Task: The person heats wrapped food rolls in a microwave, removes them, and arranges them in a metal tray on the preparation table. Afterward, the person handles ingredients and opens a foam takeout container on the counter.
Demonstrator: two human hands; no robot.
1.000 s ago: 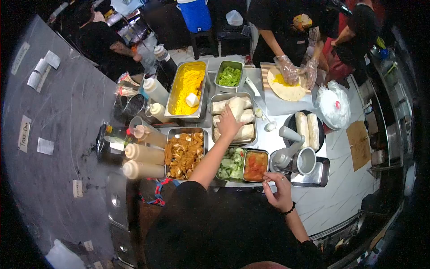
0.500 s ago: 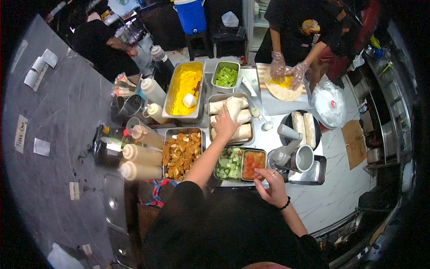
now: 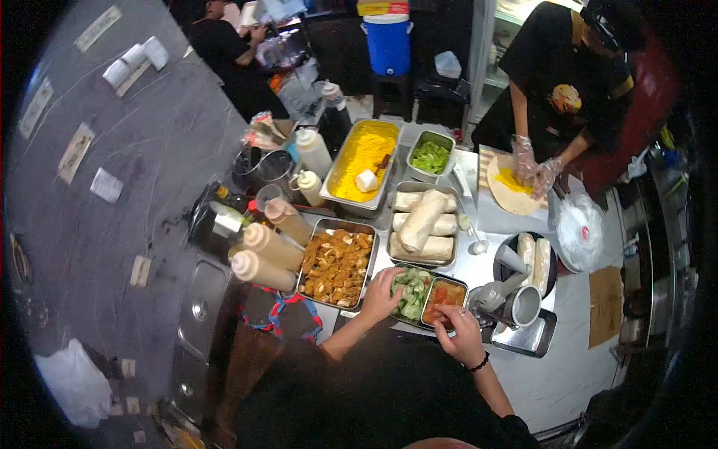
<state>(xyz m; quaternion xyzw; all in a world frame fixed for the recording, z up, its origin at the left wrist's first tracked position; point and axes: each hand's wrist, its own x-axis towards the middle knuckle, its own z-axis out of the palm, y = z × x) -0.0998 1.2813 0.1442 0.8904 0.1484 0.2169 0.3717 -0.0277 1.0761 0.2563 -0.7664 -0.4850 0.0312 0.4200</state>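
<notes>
My left hand (image 3: 381, 294) is at the left edge of the tray of sliced cucumber (image 3: 413, 292), its fingers apart and holding nothing. Over the container of chopped tomato (image 3: 446, 296) is my right hand (image 3: 460, 333), with its fingers bent; whether anything is between the fingertips is too small to tell. Beyond them a metal tray (image 3: 394, 258) holds several wrapped rolls, and one roll (image 3: 422, 220) lies diagonally on top. To the left stands a tray of browned meat pieces (image 3: 336, 266).
Squeeze bottles (image 3: 263, 271) stand at the left beside the yellow food pan (image 3: 364, 165). Chopped greens (image 3: 430, 158) sit behind the rolls. At the right are a metal press (image 3: 522, 305), a black plate with rolls (image 3: 553, 273), and a co-worker's gloved hands (image 3: 535, 176) over a flatbread.
My left hand has let go of the top roll and come back to the cucumber tray. The roll stays diagonally on the others. The camera view has shifted and tilted.
</notes>
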